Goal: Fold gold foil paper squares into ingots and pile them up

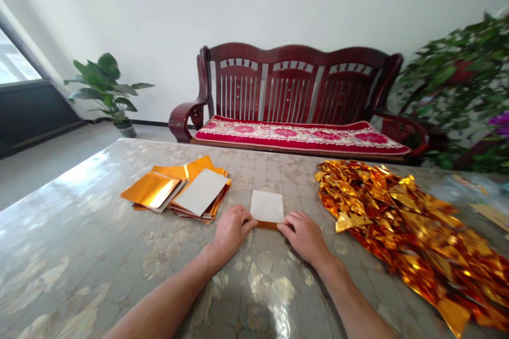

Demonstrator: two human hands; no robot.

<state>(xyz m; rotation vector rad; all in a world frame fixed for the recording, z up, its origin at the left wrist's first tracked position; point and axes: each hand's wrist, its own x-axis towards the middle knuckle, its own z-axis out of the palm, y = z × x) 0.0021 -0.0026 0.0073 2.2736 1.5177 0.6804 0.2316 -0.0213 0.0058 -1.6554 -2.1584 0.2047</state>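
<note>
A sheet of foil paper (pixel 266 205) lies white side up on the table, its near edge turned over in a narrow gold strip. My left hand (pixel 235 228) pinches the left end of that strip between thumb and fingers. At the strip's right end, my right hand (pixel 302 234) grips the same sheet in a like pinch. To the left is a loose stack of gold foil sheets (pixel 153 188), some showing their white backs. A large heap of folded gold foil pieces (pixel 397 217) spreads along the right side.
The table (pixel 99 254) has a glossy, patterned cover. Behind it stands a dark red wooden bench (pixel 298 87) with a red floral seat cover (pixel 302 135). Potted plants (pixel 104 85) flank the bench. Clear plastic (pixel 465 190) lies at the table's right.
</note>
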